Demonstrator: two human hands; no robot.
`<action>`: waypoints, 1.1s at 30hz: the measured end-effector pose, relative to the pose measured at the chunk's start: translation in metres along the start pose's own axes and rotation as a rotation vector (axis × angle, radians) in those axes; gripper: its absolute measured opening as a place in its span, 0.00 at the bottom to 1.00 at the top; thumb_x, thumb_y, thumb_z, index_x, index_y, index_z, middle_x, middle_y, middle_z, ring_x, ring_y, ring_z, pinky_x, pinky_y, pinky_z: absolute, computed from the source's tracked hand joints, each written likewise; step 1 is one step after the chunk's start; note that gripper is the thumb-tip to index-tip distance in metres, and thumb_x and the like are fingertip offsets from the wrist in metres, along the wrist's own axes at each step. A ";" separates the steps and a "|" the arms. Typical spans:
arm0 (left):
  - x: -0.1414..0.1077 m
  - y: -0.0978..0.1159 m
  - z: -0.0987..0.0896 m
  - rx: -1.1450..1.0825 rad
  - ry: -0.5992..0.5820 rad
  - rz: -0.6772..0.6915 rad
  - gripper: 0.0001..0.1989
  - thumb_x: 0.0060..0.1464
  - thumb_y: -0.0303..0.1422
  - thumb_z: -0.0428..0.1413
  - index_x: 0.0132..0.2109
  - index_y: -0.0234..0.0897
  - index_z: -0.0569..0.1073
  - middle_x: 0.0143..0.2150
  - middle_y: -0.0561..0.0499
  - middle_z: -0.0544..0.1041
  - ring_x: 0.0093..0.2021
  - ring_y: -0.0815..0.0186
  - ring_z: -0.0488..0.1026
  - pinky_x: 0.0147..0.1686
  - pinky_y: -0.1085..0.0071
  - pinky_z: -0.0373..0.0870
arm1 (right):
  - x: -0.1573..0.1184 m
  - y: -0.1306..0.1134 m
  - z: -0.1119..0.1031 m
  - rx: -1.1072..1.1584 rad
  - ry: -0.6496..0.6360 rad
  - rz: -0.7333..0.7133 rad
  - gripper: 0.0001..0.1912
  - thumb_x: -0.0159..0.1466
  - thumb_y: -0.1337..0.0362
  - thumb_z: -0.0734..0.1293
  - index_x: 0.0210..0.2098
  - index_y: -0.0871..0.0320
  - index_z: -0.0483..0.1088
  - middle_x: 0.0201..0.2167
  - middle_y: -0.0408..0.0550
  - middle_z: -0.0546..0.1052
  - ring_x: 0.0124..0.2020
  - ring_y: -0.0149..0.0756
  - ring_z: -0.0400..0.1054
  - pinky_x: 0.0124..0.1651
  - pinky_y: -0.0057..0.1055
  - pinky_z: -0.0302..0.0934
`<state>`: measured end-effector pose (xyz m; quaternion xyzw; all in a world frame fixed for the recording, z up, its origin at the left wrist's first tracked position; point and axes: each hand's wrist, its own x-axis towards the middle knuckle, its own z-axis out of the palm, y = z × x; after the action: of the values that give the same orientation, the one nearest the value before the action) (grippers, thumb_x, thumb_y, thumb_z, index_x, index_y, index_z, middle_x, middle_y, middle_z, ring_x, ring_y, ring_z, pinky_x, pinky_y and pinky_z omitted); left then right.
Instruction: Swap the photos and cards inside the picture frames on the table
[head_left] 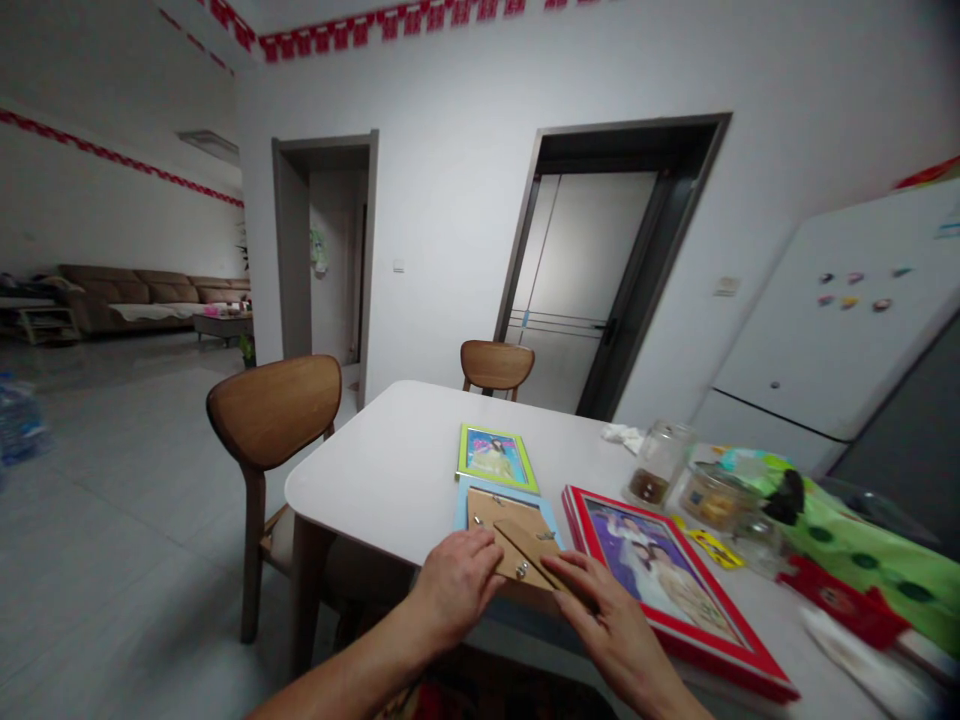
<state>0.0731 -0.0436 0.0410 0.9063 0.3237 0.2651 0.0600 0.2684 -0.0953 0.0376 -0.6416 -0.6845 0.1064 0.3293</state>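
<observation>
Head view: the light-blue picture frame (508,520) lies face down at the white bench's (390,470) near edge, brown backing board and stand up. Left hand (455,583) and right hand (600,610) rest flat on it, fingers spread, gripping nothing. Farther right, a clear glass jar (658,464) holds something brown at its bottom.

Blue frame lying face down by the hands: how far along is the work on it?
The green frame and the red frame lie face up with pictures in them. In hand: the blue frame lies back up on the table, both the left hand and right hand resting on its brown backing and stand. It is not yet turned over.
</observation>
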 end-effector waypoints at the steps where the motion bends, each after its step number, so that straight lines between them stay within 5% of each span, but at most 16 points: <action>1: 0.001 0.000 0.006 -0.003 -0.042 -0.010 0.10 0.53 0.30 0.48 0.44 0.37 0.65 0.49 0.48 0.67 0.49 0.63 0.63 0.49 0.68 0.59 | -0.001 0.006 0.002 -0.024 -0.014 0.006 0.18 0.54 0.59 0.57 0.42 0.55 0.69 0.45 0.52 0.66 0.48 0.41 0.59 0.50 0.37 0.54; 13: 0.000 -0.016 0.018 0.032 -0.197 -0.054 0.03 0.52 0.32 0.49 0.33 0.38 0.65 0.38 0.52 0.69 0.41 0.65 0.66 0.42 0.71 0.60 | 0.008 0.017 0.037 -0.407 0.003 -0.070 0.17 0.54 0.62 0.57 0.42 0.51 0.68 0.43 0.50 0.68 0.44 0.42 0.60 0.47 0.37 0.52; 22: -0.015 -0.019 0.012 -0.002 -0.203 -0.123 0.18 0.41 0.42 0.59 0.37 0.38 0.64 0.40 0.51 0.69 0.42 0.62 0.66 0.49 0.64 0.54 | -0.001 -0.002 0.039 -0.442 -0.037 -0.125 0.18 0.57 0.60 0.56 0.45 0.52 0.66 0.44 0.52 0.67 0.45 0.41 0.58 0.45 0.37 0.52; 27: -0.018 -0.022 0.012 -0.009 -0.214 -0.144 0.19 0.42 0.42 0.58 0.39 0.37 0.63 0.46 0.49 0.67 0.48 0.60 0.62 0.51 0.62 0.51 | 0.000 -0.018 0.042 -0.406 -0.149 -0.263 0.17 0.58 0.58 0.55 0.46 0.45 0.63 0.51 0.48 0.62 0.50 0.42 0.54 0.47 0.40 0.49; 33: -0.018 -0.023 0.007 -0.017 -0.203 -0.155 0.17 0.42 0.40 0.58 0.38 0.38 0.64 0.41 0.51 0.69 0.42 0.62 0.66 0.44 0.67 0.59 | -0.001 -0.018 0.040 -0.367 -0.245 -0.324 0.20 0.54 0.57 0.60 0.47 0.48 0.63 0.52 0.50 0.61 0.52 0.43 0.52 0.49 0.41 0.48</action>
<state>0.0522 -0.0367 0.0210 0.9002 0.3827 0.1692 0.1204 0.2300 -0.0875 0.0173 -0.5552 -0.8207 0.0035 0.1350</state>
